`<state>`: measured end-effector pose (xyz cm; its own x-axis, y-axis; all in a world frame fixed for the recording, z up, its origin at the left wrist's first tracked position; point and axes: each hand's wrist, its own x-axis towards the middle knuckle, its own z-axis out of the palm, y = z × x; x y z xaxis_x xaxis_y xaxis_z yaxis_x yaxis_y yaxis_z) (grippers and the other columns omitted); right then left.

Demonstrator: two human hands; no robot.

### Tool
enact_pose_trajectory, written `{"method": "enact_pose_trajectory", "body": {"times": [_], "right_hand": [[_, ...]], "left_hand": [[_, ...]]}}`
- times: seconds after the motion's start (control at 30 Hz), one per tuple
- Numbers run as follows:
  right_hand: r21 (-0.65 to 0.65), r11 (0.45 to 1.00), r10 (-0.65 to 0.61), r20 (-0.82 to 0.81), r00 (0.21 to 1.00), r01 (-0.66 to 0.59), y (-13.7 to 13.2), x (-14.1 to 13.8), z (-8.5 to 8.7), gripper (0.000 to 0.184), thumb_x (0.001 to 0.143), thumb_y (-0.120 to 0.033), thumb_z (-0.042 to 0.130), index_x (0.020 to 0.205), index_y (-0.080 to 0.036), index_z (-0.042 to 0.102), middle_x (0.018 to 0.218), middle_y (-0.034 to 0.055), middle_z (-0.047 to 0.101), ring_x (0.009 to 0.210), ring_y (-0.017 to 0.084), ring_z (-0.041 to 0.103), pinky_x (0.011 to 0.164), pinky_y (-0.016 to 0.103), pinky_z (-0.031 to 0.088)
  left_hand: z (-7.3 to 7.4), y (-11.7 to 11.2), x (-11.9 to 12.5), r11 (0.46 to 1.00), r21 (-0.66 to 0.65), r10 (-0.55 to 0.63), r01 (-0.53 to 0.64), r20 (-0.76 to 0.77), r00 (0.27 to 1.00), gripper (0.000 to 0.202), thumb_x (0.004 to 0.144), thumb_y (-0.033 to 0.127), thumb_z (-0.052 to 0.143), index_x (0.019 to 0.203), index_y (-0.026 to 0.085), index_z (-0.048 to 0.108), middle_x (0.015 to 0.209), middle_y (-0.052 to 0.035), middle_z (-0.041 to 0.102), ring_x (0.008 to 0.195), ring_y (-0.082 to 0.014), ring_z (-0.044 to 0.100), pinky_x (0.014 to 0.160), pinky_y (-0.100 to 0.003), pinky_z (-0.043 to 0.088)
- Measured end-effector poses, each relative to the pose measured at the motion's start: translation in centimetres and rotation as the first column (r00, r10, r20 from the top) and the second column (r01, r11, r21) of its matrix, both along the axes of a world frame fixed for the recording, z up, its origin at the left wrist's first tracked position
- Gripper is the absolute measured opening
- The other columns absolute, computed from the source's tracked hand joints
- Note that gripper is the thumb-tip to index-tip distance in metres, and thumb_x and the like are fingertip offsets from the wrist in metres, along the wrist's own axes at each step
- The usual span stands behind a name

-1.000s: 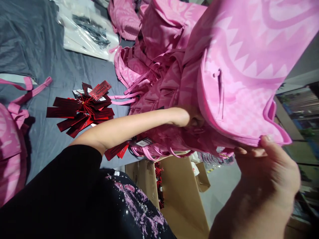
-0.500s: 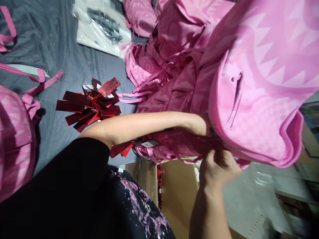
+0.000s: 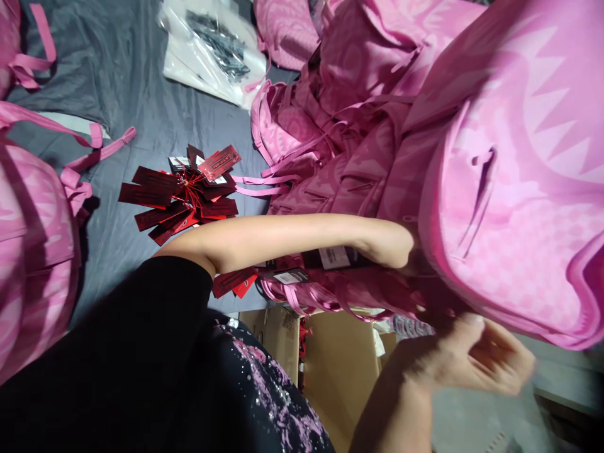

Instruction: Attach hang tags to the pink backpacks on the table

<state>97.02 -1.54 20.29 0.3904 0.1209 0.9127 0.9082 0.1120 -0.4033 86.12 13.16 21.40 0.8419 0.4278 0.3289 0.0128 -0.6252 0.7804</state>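
Note:
A pink backpack (image 3: 500,189) with pale jagged, tooth-like shapes lies close to the camera at right, on or against a row of similar pink backpacks (image 3: 349,182). My left hand (image 3: 389,242) reaches across that row to its near side, knuckles up. Its fingers are hidden in the shadow beside the backpack. Below the lower edge of the same backpack is my right hand (image 3: 491,355), fingers curled in and thumb bent, slightly blurred. Whether something thin is in its fingers I cannot make out. Black tags with white labels (image 3: 290,277) hang under my left forearm.
Red and dark hang tags (image 3: 186,189) fan out on the grey cloth (image 3: 117,107). More pink backpacks (image 3: 35,251) stand at left. A clear plastic bag (image 3: 212,53) lies at the back. Below the table edge is an open cardboard box (image 3: 340,365).
My right hand has come away from the backpack's underside, moving right and down, its wrist turned. The view has shifted, so backpack and left hand appear further right.

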Motion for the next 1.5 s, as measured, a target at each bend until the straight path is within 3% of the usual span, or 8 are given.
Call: {"method": "enact_pose_trajectory", "body": {"times": [0.2,0.4,0.63,0.77,1.0,1.23,1.33,1.5], "right_hand": [[0.209,0.973,0.071,0.146,0.987,-0.101,1.0,-0.7,0.5,0.011,0.058,-0.019,0.074,0.063,-0.026,0.067,0.055,0.0002,0.045,0.046,0.014,0.040,0.043,0.030,0.025],[0.031,0.913,0.385,0.263,0.885,-0.406,1.9,-1.4,-0.1,0.015,0.073,-0.021,0.066,0.086,-0.028,0.068,0.059,-0.0004,0.050,0.041,0.014,0.043,0.038,0.028,0.029],[-0.313,0.928,0.345,0.517,0.783,-0.202,1.1,1.0,-1.2,0.013,0.070,-0.009,0.059,0.077,-0.020,0.060,0.060,0.0022,0.061,0.051,0.019,0.059,0.046,0.027,0.044],[-0.393,0.919,0.277,0.681,0.678,0.019,1.0,1.8,-1.1,0.014,0.071,-0.011,0.066,0.081,-0.020,0.060,0.063,0.0020,0.064,0.048,0.016,0.059,0.045,0.024,0.044],[-0.496,0.868,0.285,0.488,0.825,-0.006,0.3,3.0,-1.9,0.021,0.072,-0.012,0.066,0.091,-0.017,0.060,0.072,0.0040,0.066,0.054,0.019,0.062,0.047,0.026,0.047],[-0.515,0.847,0.346,0.343,0.873,-0.133,0.4,1.8,-1.1,0.021,0.072,-0.008,0.062,0.092,-0.016,0.065,0.076,0.0042,0.066,0.063,0.019,0.062,0.058,0.030,0.049],[-0.567,0.823,0.300,0.412,0.860,-0.016,1.0,0.9,-0.4,0.015,0.076,-0.013,0.059,0.087,-0.015,0.068,0.068,0.0036,0.064,0.054,0.015,0.056,0.054,0.027,0.044],[-0.592,0.795,0.219,0.483,0.848,0.133,1.6,0.6,0.4,0.016,0.079,-0.020,0.057,0.082,-0.013,0.071,0.055,0.0013,0.056,0.045,0.012,0.044,0.050,0.026,0.036]], "left_hand": [[0.0,-0.2,-3.4,0.999,-0.023,-0.051,0.048,-0.168,0.984,0.026,0.065,0.010,0.060,0.088,0.009,0.071,0.076,-0.0066,0.069,0.075,-0.0180,0.061,0.065,-0.024,0.045],[-1.5,0.2,-5.5,0.948,-0.236,-0.198,0.212,0.083,0.977,0.043,0.064,0.008,0.067,0.108,0.007,0.063,0.090,0.0000,0.069,0.087,-0.0155,0.059,0.078,-0.020,0.046],[-2.0,0.7,-5.8,0.961,-0.274,0.101,-0.033,0.240,0.965,0.020,0.081,0.018,0.060,0.096,0.007,0.066,0.093,-0.0060,0.069,0.093,-0.0194,0.063,0.084,-0.026,0.048],[-1.8,0.7,-5.4,0.970,-0.234,0.013,0.067,0.326,0.945,0.016,0.082,0.016,0.059,0.093,0.010,0.069,0.095,-0.0045,0.071,0.094,-0.0169,0.064,0.087,-0.026,0.049],[-1.7,-0.7,-5.5,0.959,-0.150,-0.173,0.241,0.363,0.915,0.026,0.078,0.005,0.060,0.100,0.014,0.070,0.102,-0.0002,0.071,0.099,-0.0155,0.064,0.093,-0.026,0.048],[-3.4,-0.5,-4.8,0.946,0.222,0.176,-0.236,0.259,0.950,0.030,0.093,0.021,0.042,0.097,0.017,0.071,0.109,-0.0096,0.064,0.106,-0.0239,0.055,0.096,-0.041,0.039],[-4.2,-1.4,-5.0,0.913,0.377,0.061,-0.159,0.259,0.964,0.035,0.094,0.021,0.037,0.087,0.021,0.072,0.114,-0.0086,0.063,0.112,-0.0257,0.050,0.101,-0.048,0.030],[-3.7,-1.9,-4.8,0.998,0.055,0.014,-0.032,0.305,0.952,0.024,0.088,0.017,0.048,0.090,0.019,0.072,0.104,-0.0056,0.068,0.109,-0.0222,0.054,0.100,-0.041,0.037]]}}
